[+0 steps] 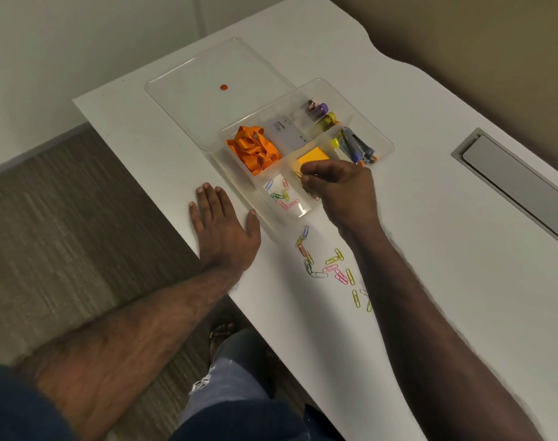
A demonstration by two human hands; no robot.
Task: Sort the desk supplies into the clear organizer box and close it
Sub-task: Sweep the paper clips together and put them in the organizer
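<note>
The clear organizer box sits open on the white desk, its lid lying flat behind it. My right hand hovers over the box's near compartment, fingertips pinching several paper clips above others lying inside. Flat on the desk left of the box, my left hand rests with straight fingers. More coloured paper clips lie scattered on the desk near my right forearm. The box also holds an orange ribbon, an orange sticky-note pad, a white card, markers and a stapler.
The white desk has its left edge running right beside my left hand, with carpet floor below. A grey cable hatch is set into the desk at the right. My leg and foot show under the desk edge.
</note>
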